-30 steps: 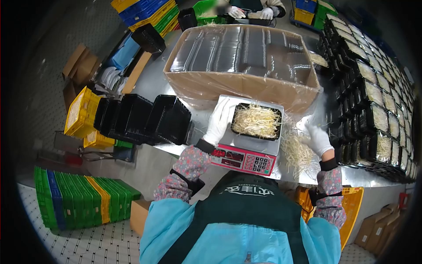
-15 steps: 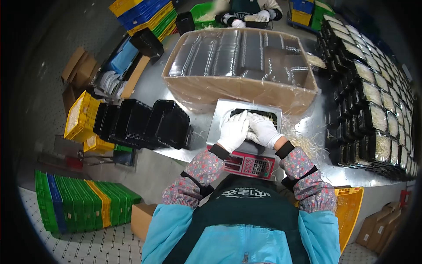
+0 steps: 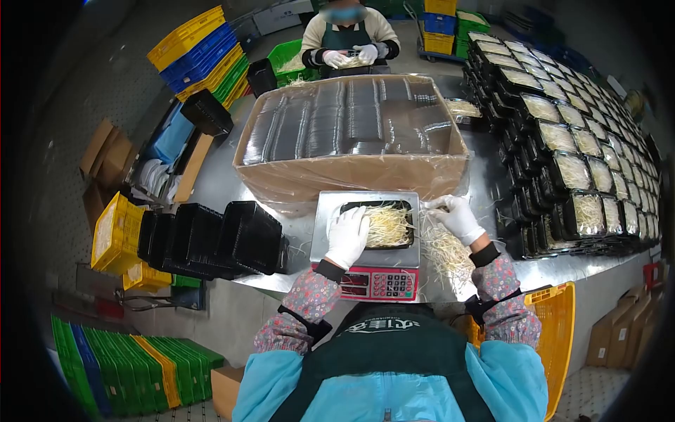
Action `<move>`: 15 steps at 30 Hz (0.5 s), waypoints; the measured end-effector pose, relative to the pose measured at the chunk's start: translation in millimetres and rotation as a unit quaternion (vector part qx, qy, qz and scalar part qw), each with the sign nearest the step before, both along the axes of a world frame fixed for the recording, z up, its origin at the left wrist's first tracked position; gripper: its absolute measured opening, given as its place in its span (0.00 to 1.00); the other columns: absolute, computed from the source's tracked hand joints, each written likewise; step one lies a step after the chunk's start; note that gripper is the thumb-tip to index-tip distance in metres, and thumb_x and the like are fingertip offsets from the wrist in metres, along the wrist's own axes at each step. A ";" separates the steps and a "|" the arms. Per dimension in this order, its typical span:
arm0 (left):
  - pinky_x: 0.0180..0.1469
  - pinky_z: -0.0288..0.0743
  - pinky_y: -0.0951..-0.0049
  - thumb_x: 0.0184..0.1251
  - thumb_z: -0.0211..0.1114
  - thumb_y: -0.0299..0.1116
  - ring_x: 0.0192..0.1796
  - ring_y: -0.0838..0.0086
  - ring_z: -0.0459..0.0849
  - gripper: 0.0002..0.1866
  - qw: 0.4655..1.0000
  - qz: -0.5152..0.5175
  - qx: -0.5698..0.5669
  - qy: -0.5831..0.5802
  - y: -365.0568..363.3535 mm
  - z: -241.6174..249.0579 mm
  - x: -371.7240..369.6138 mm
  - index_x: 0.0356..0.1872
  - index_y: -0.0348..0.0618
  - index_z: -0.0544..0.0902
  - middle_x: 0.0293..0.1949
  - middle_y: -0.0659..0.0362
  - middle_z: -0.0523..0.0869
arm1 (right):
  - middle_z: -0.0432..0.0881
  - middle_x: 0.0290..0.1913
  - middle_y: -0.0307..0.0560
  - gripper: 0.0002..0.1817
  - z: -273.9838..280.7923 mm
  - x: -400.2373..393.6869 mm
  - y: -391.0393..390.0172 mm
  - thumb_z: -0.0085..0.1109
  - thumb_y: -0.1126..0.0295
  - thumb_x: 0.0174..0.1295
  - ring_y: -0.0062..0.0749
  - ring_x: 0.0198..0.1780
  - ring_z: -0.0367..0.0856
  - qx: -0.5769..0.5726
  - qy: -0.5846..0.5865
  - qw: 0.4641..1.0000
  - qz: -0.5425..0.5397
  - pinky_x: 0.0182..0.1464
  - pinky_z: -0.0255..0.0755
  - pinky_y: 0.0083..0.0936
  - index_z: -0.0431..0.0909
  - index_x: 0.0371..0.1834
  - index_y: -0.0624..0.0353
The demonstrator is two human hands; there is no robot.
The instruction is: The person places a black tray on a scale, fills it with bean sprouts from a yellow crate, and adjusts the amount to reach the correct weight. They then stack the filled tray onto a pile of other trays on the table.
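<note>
A black plastic tray heaped with pale bean sprouts (image 3: 388, 224) sits on the steel plate of a red digital scale (image 3: 380, 283). My left hand (image 3: 347, 236), in a white glove, lies over the tray's left side with fingers stretched out, touching the sprouts' edge. To the right of the scale, my gloved right hand (image 3: 458, 219) is above a loose pile of bean sprouts (image 3: 448, 259) on the steel table. Its fingers are curled and pinched at the top of that pile, with a few strands at the fingertips.
Behind the scale stands a large carton (image 3: 351, 172) of stacked clear lids. Empty black trays (image 3: 249, 238) are nested at left. Filled, wrapped trays (image 3: 573, 172) form a tall stack at right. Across the table a co-worker (image 3: 349, 42) handles sprouts. A yellow crate (image 3: 555, 337) stands by my right side.
Both hands were together over the tray. They have parted: my right hand moved right to the loose sprouts, my left stayed at the tray's left, uncovering its contents. The camera view shifted.
</note>
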State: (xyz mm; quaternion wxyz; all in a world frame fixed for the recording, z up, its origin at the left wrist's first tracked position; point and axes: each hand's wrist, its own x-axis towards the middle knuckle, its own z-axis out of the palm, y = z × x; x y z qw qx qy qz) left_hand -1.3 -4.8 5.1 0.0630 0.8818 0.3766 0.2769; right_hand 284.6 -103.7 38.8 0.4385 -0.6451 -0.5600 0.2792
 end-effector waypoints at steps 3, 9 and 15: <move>0.67 0.66 0.56 0.69 0.60 0.36 0.60 0.57 0.78 0.19 0.999 -0.026 0.019 -0.037 3.3 11.1 -7.9 0.58 0.40 0.79 0.54 0.50 0.83 | 0.88 0.38 0.54 0.13 8.0 26.0 -22.1 0.69 0.60 0.58 0.49 0.47 0.84 -0.143 -0.336 0.931 0.019 0.54 0.76 0.37 0.90 0.39 0.57; 0.62 0.69 0.55 0.70 0.59 0.36 0.59 0.50 0.77 0.21 0.994 -0.097 0.013 -0.043 9.0 28.5 10.2 0.60 0.36 0.77 0.55 0.46 0.82 | 0.87 0.40 0.56 0.41 26.4 -35.1 -6.7 0.71 0.53 0.52 0.48 0.51 0.85 -0.052 -0.292 0.954 0.054 0.53 0.77 0.41 0.69 0.71 0.50; 0.50 0.74 0.58 0.71 0.60 0.40 0.49 0.58 0.80 0.16 0.986 -0.160 0.022 0.048 18.5 8.8 29.7 0.53 0.43 0.81 0.46 0.54 0.83 | 0.86 0.29 0.53 0.12 -10.7 -58.8 30.9 0.63 0.57 0.60 0.52 0.35 0.87 -0.068 -0.393 0.911 0.103 0.40 0.80 0.45 0.86 0.31 0.54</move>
